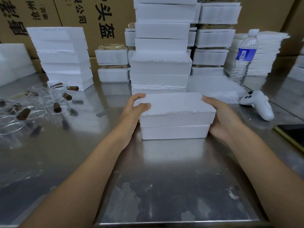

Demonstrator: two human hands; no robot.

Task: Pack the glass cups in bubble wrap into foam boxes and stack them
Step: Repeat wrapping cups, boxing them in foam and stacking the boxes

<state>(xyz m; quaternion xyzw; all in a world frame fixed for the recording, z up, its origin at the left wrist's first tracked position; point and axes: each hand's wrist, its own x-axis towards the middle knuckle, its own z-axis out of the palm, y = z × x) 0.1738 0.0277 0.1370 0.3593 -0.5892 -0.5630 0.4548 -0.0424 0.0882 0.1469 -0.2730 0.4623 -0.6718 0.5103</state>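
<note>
A closed white foam box (pixel 176 116) rests on the steel table (pixel 164 178) in the middle of the view, its lid on top of its base. My left hand (pixel 133 112) grips its left end, thumb and fingers curled over the lid's corner. My right hand (pixel 222 117) holds the right end, with the palm against the side. Right behind it rises a tall stack of closed foam boxes (pixel 161 51). Several glass cups with brown cork lids (pixel 41 102) lie at the left. A sheet of bubble wrap (pixel 218 89) lies behind the box to the right.
More foam box stacks stand at the back left (pixel 62 56) and back right (pixel 213 38). A water bottle (pixel 243 58) and a white controller (pixel 256 104) are at the right, with a dark phone (pixel 294 134) at the table's right edge. Cardboard cartons (pixel 82 17) form the back wall.
</note>
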